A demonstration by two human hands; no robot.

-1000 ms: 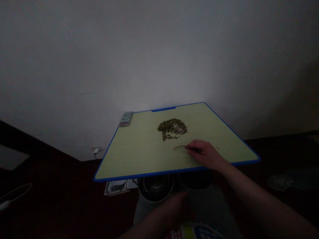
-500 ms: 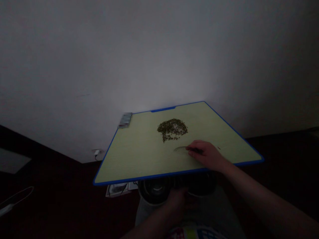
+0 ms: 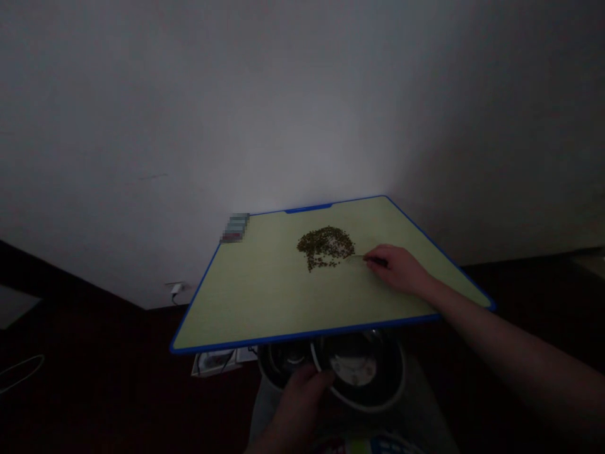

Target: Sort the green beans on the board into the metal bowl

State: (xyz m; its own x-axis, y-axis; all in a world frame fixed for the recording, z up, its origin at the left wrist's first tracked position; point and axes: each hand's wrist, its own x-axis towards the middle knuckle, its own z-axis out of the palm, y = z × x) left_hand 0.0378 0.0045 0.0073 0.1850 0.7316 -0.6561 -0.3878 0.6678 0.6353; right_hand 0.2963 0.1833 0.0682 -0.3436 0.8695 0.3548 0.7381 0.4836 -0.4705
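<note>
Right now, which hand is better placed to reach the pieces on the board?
Probably the right hand: it holds a thin tool, tip beside the dark pieces. The left hand grips a bowl below the board.

The blue-rimmed yellow-green counter [image 3: 255, 290] spans mid-frame, bearing 1 patch of small brown pieces [image 3: 321, 242] centrally, 1 pixelated item [image 3: 235, 227] upper left.

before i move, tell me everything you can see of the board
The board is a wide, flat, pale yellow-green panel, material unclear, with a blue rim, rounded corners and a blue strip along part of its far edge, by the wall. A blurred patch hides its far left corner. Small dark bits lie on it. The right hand holds a tool there; contact is unclear.
</note>
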